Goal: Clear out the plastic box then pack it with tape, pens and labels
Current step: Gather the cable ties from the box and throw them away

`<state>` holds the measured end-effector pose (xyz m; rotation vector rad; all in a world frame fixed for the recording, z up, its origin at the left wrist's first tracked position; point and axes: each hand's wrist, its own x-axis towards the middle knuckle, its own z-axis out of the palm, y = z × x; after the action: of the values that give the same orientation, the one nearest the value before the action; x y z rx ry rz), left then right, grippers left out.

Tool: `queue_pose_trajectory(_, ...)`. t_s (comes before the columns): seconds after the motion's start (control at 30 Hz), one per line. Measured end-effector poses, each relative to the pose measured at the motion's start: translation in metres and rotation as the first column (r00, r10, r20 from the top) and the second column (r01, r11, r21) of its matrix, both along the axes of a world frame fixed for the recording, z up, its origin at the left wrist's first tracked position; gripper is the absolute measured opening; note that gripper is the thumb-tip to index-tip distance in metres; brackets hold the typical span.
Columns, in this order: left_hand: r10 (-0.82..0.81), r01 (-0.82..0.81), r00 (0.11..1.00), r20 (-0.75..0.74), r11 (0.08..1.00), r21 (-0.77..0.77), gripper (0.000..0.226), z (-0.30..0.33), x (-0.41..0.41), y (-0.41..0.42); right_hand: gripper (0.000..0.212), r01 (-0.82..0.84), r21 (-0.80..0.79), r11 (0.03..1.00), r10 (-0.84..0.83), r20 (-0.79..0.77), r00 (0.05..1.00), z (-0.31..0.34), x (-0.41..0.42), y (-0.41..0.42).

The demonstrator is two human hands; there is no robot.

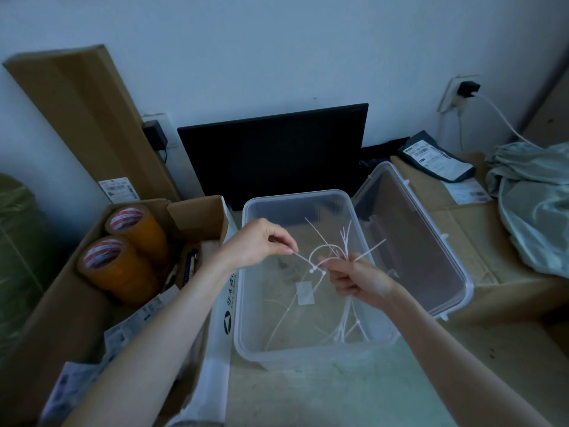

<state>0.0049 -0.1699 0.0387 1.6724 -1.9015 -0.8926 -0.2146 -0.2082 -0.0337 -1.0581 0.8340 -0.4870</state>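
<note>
1. The clear plastic box (246, 303) stands open at the centre of the frame on the tabletop (338, 396), its lid (412, 235) leaning against its right side.
2. The right hand (360, 282), over the middle of the box, grips a bundle of white cable ties (346, 318); its fingers (338, 280) are curled round them, and the ties fan out above the fist and hang below it into the box.
3. The left hand (261, 241), over the box's left part, pinches the end of one cable tie (303, 257) between thumb and forefinger, close to the bundle.
4. A small white slip (304, 292), a loose tie (277, 322) and some dark bits lie on the box floor.
5. Left of the box is an open cardboard carton (55, 303) holding two stacks of brown tape rolls (120, 266), pens (189, 266) beside them and printed labels (135, 322) lower down.
6. At the upper centre a black monitor (277, 149) leans on the wall; at the right lie a grey mailer bag (437, 160) and a pale cloth (532, 204).
</note>
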Motion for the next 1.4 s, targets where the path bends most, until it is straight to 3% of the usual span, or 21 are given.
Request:
queue_pose_trajectory(0.13,0.027,-0.032,0.994,-0.109,0.999,-0.041,0.011,-0.011,-0.012,0.000,0.018,0.066,0.039,0.997,-0.069,0.073,0.995,-0.001,0.000,-0.001)
queue_pose_trajectory(0.33,0.130,-0.155,0.979,-0.160,0.975,-0.157,0.016,-0.026,-0.024,0.002,0.030,0.000,-0.014,1.000,0.001,0.084,0.996,-0.001,0.000,0.000)
queue_pose_trajectory(0.43,0.128,-0.155,0.976,-0.175,0.976,-0.152,0.014,-0.026,-0.025,0.001,0.033,0.056,-0.044,0.997,-0.051,0.107,0.993,-0.007,0.002,-0.003)
queue_pose_trajectory(0.57,0.181,-0.202,0.966,-0.184,0.974,-0.099,0.022,-0.031,-0.021,-0.003,0.035,0.142,0.044,0.989,-0.148,0.186,0.971,-0.007,0.003,-0.005)
queue_pose_trajectory(0.63,0.277,-0.278,0.955,-0.110,0.961,0.005,0.029,-0.043,-0.016,-0.007,0.037,0.186,0.080,0.979,-0.199,0.210,0.957,-0.004,0.001,-0.005)
queue_pose_trajectory(0.7,0.327,-0.332,0.943,0.055,0.931,0.151,0.032,-0.064,-0.012,-0.013,0.041,0.237,0.060,0.970,-0.244,0.240,0.940,-0.002,-0.001,-0.007)
queue_pose_trajectory(0.8,0.157,-0.294,0.909,0.385,0.898,0.328,0.036,-0.100,-0.016,-0.018,0.044,0.311,0.032,0.950,-0.309,0.254,0.916,-0.002,-0.003,-0.008)
queue_pose_trajectory(0.9,-0.037,-0.264,0.839,0.543,0.845,0.466,0.046,-0.131,-0.030,-0.014,0.045,0.332,0.008,0.943,-0.325,0.234,0.917,-0.001,-0.005,-0.008)
queue_pose_trajectory(1.0,-0.146,-0.286,0.724,0.674,0.826,0.486,0.040,-0.153,-0.041,-0.010,0.048,0.335,0.044,0.941,-0.336,0.205,0.919,0.000,-0.006,-0.009)
queue_pose_trajectory(1.1,-0.193,-0.282,0.677,0.711,0.824,0.492,0.039,-0.163,-0.042,-0.006,0.048,0.331,0.102,0.938,-0.346,0.205,0.916,0.000,-0.007,-0.010)
queue_pose_trajectory(1.4,-0.154,-0.292,0.717,0.679,0.819,0.494,0.040,-0.169,-0.043,-0.004,0.048,0.323,0.126,0.938,-0.343,0.206,0.916,0.001,-0.006,-0.011)
